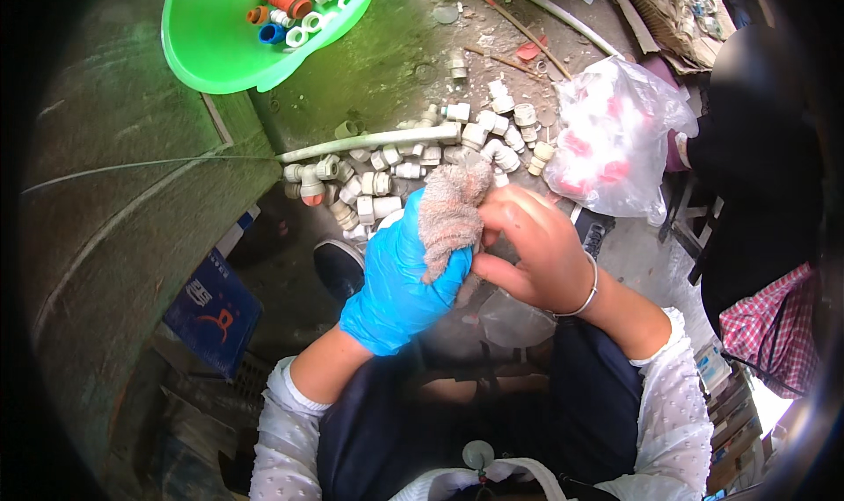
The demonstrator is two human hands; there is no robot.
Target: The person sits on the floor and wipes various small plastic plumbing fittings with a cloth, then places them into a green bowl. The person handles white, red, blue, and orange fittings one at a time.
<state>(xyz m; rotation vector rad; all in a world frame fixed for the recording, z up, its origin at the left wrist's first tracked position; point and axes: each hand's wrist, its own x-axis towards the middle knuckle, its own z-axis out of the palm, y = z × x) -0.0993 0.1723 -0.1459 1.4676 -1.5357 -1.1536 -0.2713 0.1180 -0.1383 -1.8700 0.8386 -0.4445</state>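
Observation:
My left hand [398,274], in a blue rubber glove, is closed around a bunched greyish-pink rag [450,213]. My bare right hand [534,253], with a bracelet at the wrist, meets it from the right, its fingers curled and pinching the rag's right side. Whether something is wrapped inside the rag is hidden by the folds and fingers. Just beyond my hands, white plastic pipe fittings [376,185], elbows and couplings among them, lie in a loose heap on the ground. A pale pipe [369,141] lies across the heap's far side.
A green basin [211,57] with several coloured fittings stands at the far left. A clear plastic bag [615,123] with red and white contents lies to the right. A wooden board [167,211] rises on the left, near a blue box [214,312]. My shoe [339,268] is below the heap.

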